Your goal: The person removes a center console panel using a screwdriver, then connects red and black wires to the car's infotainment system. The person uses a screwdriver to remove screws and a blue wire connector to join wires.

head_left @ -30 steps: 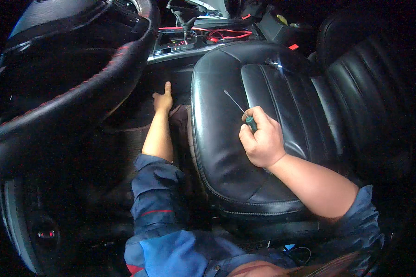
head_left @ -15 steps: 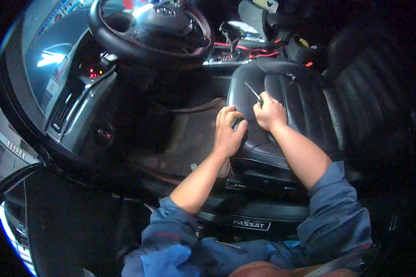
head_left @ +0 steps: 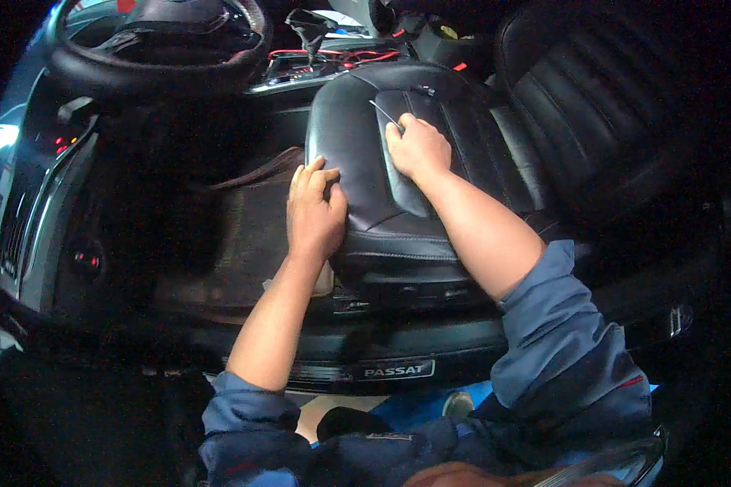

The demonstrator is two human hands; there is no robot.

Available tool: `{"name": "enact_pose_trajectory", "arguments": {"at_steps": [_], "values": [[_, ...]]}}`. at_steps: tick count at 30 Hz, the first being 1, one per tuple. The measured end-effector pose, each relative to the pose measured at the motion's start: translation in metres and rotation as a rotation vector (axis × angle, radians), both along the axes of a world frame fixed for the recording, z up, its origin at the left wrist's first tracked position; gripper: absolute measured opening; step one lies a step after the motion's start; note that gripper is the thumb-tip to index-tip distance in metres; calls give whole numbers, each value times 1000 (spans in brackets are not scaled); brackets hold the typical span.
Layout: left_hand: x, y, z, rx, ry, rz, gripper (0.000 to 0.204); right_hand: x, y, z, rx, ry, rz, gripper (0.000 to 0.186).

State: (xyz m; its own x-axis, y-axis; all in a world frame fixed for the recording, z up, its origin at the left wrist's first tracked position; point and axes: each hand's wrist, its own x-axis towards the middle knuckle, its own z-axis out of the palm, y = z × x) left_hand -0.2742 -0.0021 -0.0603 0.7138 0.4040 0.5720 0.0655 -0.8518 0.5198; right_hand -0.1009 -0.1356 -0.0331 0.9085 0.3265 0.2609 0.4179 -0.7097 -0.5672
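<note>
My right hand (head_left: pixel 419 148) is closed round a screwdriver over the black leather seat cushion (head_left: pixel 349 122). The thin metal shaft of the screwdriver (head_left: pixel 384 112) points up and to the left; my fingers cover most of its handle. At the cushion's front left edge rests my left hand (head_left: pixel 315 203), its fingers apart and bent over the leather, with no tool visible in it. A small metallic piece (head_left: pixel 425 91) lies on the cushion beyond my right hand, too small to make out.
The steering wheel (head_left: pixel 158 73) is at the upper left, with the gear lever (head_left: pixel 309 32) and red cables (head_left: pixel 365 57) on the centre console. The seat backrest (head_left: pixel 593 105) rises at the right. A brown floor mat (head_left: pixel 252 219) lies left of the seat, and the door sill (head_left: pixel 300 372) runs in front.
The view has shifted, so the car interior sits further left and higher. My right hand still grips the screwdriver, and my left hand stays at the seat edge.
</note>
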Motion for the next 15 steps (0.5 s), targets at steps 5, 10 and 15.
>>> {"name": "enact_pose_trajectory", "arguments": {"at_steps": [5, 10, 15], "values": [[1, 0, 0, -4, 28, 4, 29, 7, -4, -10, -73, -64, -48, 31], [-4, 4, 6, -65, -69, -87, 35, 12, 7, -19, -110, -143, -46, 26], [1, 8, 5, 7, 61, -27, 42, 19, 13, -23, -242, -122, -6, 24]]}}
